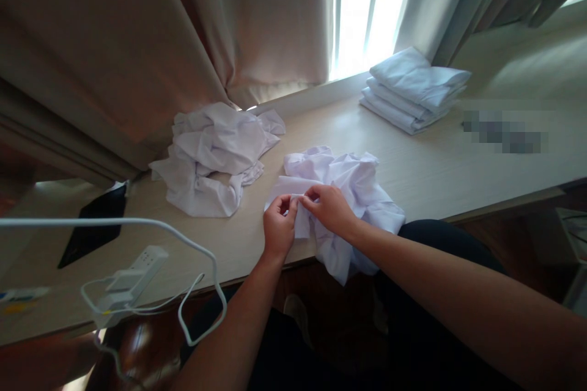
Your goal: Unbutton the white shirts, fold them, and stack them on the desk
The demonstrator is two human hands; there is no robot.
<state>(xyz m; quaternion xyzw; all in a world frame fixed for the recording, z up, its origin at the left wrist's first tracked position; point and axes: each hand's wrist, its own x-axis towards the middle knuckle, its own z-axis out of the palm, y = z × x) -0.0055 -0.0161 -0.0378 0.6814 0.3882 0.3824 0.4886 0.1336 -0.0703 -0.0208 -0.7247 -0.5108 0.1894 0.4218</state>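
A crumpled white garment [342,180] lies at the front edge of the desk, part of it hanging over the edge; whether it is a shirt or a coat cannot be made out. My left hand [280,226] pinches a narrow edge of this fabric between thumb and bent fingers. Close beside it, almost fingertip to fingertip, my right hand [331,211] pinches the same edge. The fingers partly cover the stretch of cloth between them. To the left rests a loose heap of white cloth [215,153]. Farther back on the right sits a stack of folded white cloth [413,91].
A white cable [183,233] loops across the left foreground above the desk [330,122]. A white power strip [149,259] with plugs and a black flat object [96,220] lie at the left. Curtains [275,18] hang along the back edge. A blurred patch [504,131] covers something at right.
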